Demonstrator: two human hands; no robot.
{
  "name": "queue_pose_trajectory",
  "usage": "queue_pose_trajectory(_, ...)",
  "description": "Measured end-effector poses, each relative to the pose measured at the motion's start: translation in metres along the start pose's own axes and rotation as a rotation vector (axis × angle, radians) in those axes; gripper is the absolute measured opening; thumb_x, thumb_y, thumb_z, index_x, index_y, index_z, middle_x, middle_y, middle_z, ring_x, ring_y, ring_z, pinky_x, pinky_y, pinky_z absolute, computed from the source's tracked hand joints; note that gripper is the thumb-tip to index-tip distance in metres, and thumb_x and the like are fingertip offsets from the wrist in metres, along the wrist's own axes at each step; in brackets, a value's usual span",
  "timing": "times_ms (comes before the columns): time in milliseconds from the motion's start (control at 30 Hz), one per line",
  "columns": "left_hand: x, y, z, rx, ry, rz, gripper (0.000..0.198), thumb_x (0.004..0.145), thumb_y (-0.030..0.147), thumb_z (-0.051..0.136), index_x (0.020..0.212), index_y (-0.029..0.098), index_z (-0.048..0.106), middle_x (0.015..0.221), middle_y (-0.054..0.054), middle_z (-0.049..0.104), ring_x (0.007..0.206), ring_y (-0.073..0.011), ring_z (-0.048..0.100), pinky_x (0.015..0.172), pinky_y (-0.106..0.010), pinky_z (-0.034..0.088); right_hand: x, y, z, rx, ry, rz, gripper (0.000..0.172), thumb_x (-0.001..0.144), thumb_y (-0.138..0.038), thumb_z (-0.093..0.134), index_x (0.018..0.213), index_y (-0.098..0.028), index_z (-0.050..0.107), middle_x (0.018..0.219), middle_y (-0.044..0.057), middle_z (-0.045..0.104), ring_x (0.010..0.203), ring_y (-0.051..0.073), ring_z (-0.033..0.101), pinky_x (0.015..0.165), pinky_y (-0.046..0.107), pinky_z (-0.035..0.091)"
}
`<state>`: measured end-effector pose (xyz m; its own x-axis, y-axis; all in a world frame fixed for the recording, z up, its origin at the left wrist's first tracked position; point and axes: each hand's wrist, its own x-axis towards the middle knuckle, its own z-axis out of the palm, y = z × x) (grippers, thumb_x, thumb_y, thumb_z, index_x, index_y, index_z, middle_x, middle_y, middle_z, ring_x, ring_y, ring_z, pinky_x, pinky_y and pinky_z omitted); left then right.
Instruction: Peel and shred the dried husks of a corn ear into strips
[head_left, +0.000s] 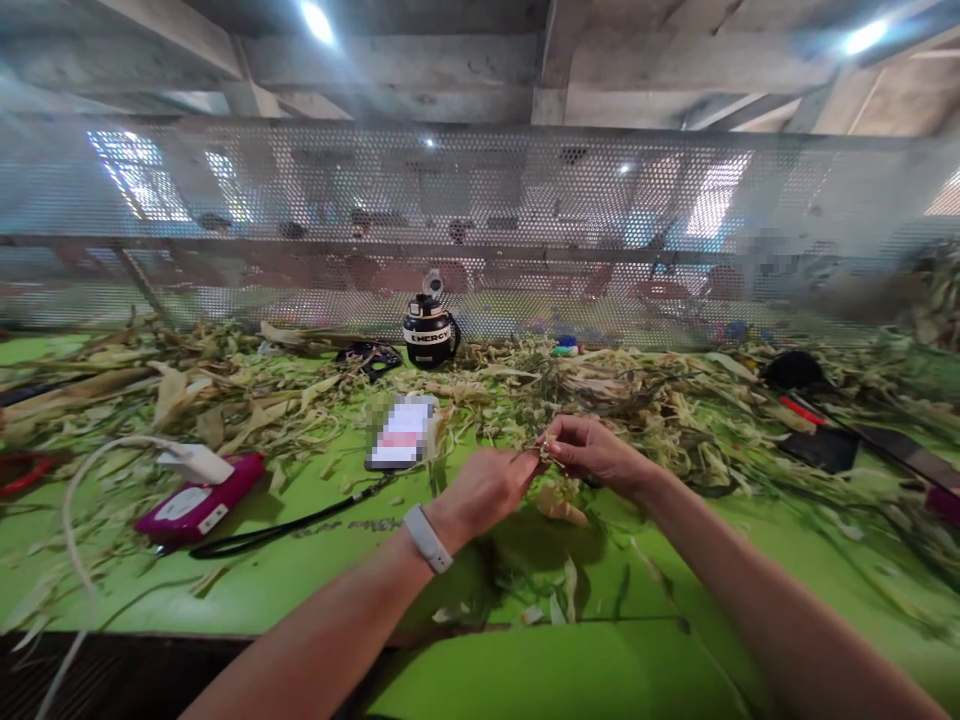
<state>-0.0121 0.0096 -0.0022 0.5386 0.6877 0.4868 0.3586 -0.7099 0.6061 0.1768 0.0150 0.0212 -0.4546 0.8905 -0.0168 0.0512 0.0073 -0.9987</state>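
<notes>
Over the green tabletop (315, 580) my two hands meet, fingertips close together. My left hand (484, 490), with a pale grey band on its wrist, is closed, its fingertips partly hidden behind the hand itself. Thumb and fingers of my right hand (596, 452) pinch a small pale piece of dried husk (553, 452) where both hands come together. Just under them is a curled cream-coloured husk piece (562, 503); whether it hangs from the fingers or lies on the table I cannot tell.
Loose dried husks (217, 400) cover the table's back. A phone (401, 430), a magenta power strip (199, 500) with a white charger (196, 463), and a black strap (300, 525) lie left. A black jug (429, 332) stands before a perforated screen (480, 200).
</notes>
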Motion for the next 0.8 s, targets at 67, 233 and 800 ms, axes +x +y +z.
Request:
queue_pose_trajectory(67, 0.000, 0.000, 0.001, 0.023, 0.011, 0.003, 0.018, 0.082, 0.028, 0.052, 0.084, 0.021, 0.068, 0.070, -0.008, 0.066, 0.059, -0.0171, 0.056, 0.061, -0.025, 0.040, 0.002, 0.001, -0.001, -0.001, 0.004, -0.004, 0.041, 0.063, -0.050, 0.073, 0.077, -0.017, 0.054, 0.060, -0.007, 0.048, 0.046, 0.004, 0.036, 0.043, 0.017, 0.024)
queue_pose_trajectory(233, 0.002, 0.000, -0.001, -0.011, 0.220, -0.088, 0.018, 0.081, 0.035, 0.055, 0.086, 0.022, 0.067, 0.066, -0.005, 0.065, 0.053, -0.0147, 0.052, 0.054, -0.023, 0.033, 0.002, -0.005, 0.004, -0.128, 0.145, -0.138, 0.045, 0.069, -0.058, 0.063, 0.086, -0.016, 0.057, 0.070, -0.003, 0.053, 0.055, 0.007, 0.048, 0.048, 0.018, 0.035)
queue_pose_trajectory(800, 0.014, -0.013, 0.001, -0.765, 0.093, -0.403, 0.032, 0.063, 0.043, 0.073, 0.075, 0.015, 0.063, 0.061, -0.001, 0.064, 0.054, -0.0112, 0.057, 0.056, -0.022, 0.047, 0.010, 0.002, 0.000, -0.327, 0.471, -0.284, 0.043, 0.069, -0.062, 0.058, 0.069, -0.018, 0.057, 0.054, -0.003, 0.049, 0.048, 0.010, 0.045, 0.047, 0.024, 0.036)
